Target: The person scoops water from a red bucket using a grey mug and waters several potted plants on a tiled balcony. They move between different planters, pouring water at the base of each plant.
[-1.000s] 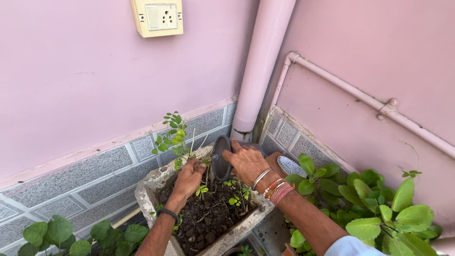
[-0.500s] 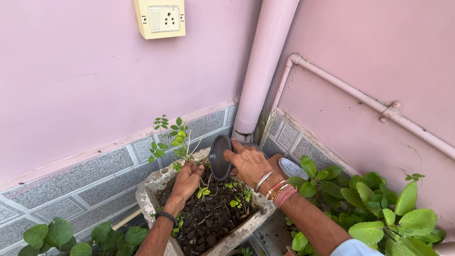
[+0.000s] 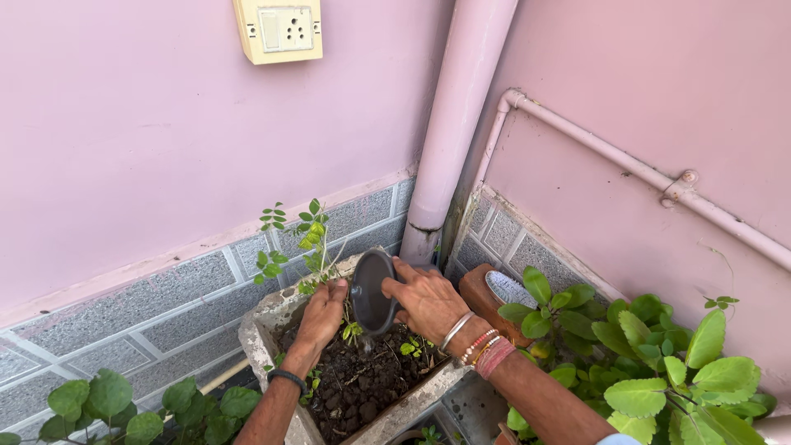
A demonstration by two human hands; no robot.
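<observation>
1. The right hand (image 3: 424, 298) is closed over a dark round container (image 3: 372, 291), fingers wrapped across its top and side. The container is tipped on its side, its mouth turned toward the left hand and down at the soil.
2. The left hand (image 3: 323, 311) has its fingers curled loosely round the base of a thin-stemmed seedling (image 3: 303, 241). It seems to steady the stems where they enter the soil; whether it pinches them or only rests against them I cannot tell.
3. A faint trickle seems to fall from the container's lower lip onto the dark soil (image 3: 362, 383) between the two hands, so I judge pouring is under way; how much is left inside is hidden.
4. The soil looks dark and crumbly throughout. No pooled water shows, and the near half toward the planter's front corner looks no wetter than the rest.
5. All this sits in a rough concrete planter (image 3: 262, 334). The hands and container are at its far end, by the corner of the pink walls where the drainpipe (image 3: 457, 124) comes down.
6. Just right of the planter's far corner lies a brick-coloured block (image 3: 486, 297). Broad-leaved plants (image 3: 651, 363) crowd the right side, and more leaves (image 3: 107, 404) show at lower left.
</observation>
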